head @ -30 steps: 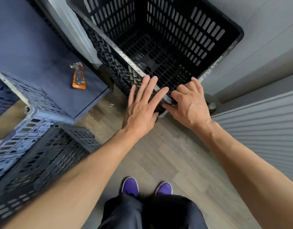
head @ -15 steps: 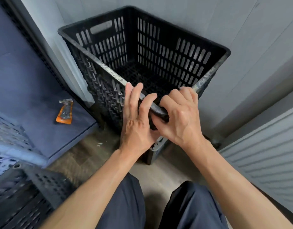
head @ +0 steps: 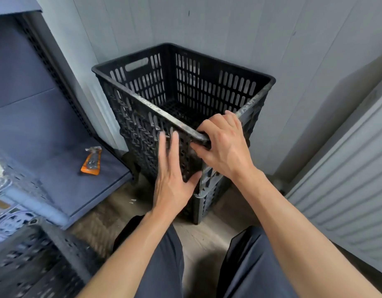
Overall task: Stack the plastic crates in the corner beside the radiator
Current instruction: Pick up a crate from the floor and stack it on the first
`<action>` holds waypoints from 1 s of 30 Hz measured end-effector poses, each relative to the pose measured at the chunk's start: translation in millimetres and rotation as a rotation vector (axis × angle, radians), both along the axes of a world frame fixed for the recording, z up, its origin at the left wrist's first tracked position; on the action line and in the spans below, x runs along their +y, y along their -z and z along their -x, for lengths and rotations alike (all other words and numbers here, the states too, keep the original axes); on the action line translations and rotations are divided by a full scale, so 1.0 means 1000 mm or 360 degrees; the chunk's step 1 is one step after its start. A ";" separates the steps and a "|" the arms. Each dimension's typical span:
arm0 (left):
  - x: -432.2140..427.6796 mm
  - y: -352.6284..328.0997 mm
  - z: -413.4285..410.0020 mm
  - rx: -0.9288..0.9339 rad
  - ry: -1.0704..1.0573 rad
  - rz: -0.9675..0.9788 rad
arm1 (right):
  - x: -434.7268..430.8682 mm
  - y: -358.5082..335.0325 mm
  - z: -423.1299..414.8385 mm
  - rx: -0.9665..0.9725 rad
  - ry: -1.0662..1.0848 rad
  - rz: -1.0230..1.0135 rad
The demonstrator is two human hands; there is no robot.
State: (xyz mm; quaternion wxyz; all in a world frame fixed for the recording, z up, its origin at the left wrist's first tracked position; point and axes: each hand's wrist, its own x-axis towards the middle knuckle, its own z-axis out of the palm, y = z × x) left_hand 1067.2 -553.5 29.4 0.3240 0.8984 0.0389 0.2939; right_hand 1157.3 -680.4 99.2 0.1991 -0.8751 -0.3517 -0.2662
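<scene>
Black crate [head: 140,130] stands at 12 o'clock, tucked in the corner, w/ the radiator [head: 347,179] at 3 o'clock. It sits on a lower crate [head: 207,201], so the stack looks two high already. Top one seems a touch skewed on the one under it, though hard to be sure from this angle.

Right hand [head: 224,145] is clamped on the crate's near corner: fingers [head: 220,121] curled over the rim, thumb under it. Left hand [head: 173,179] is spread flat, fingers straight, at the near side wall around 6 o'clock of the crate. It's blurred, so can't tell if it's actually touching.

Handling, best guess: empty slotted plastic, so light but bulky. The walls are stiff enough to push on and the rim is scuffed, not slick. Best holds are prob. the rim corners or the handle slot at 11 o'clock. Needs two hands on opposite sides to square it, since a one-corner grip will just twist it.

More crates [head: 35,265] wait at 8 o'clock. An orange tool [head: 91,161] lies on the blue shelf [head: 56,125] at 9 o'clock.
</scene>
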 end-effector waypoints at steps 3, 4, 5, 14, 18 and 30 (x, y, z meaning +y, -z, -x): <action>-0.014 0.054 0.022 0.0231 -0.0174 0.0198 | 0.001 0.003 0.005 0.0027 0.0023 -0.0028; -0.018 0.069 0.027 0.0337 -0.0163 0.0196 | 0.000 0.006 0.009 0.0021 0.0014 -0.0063; -0.020 0.080 0.029 0.0441 -0.0134 0.0199 | -0.002 0.008 0.012 0.0015 -0.0007 -0.0110; -0.029 0.095 -0.005 0.0770 -0.0200 0.0485 | -0.045 0.112 0.042 0.0729 0.0315 -0.0370; -0.033 0.107 -0.013 0.0768 -0.0288 0.0525 | -0.039 0.163 0.039 0.1427 0.0278 -0.0277; -0.043 0.135 -0.023 0.0674 -0.0388 0.0147 | -0.026 0.189 0.008 0.1704 0.0237 -0.0648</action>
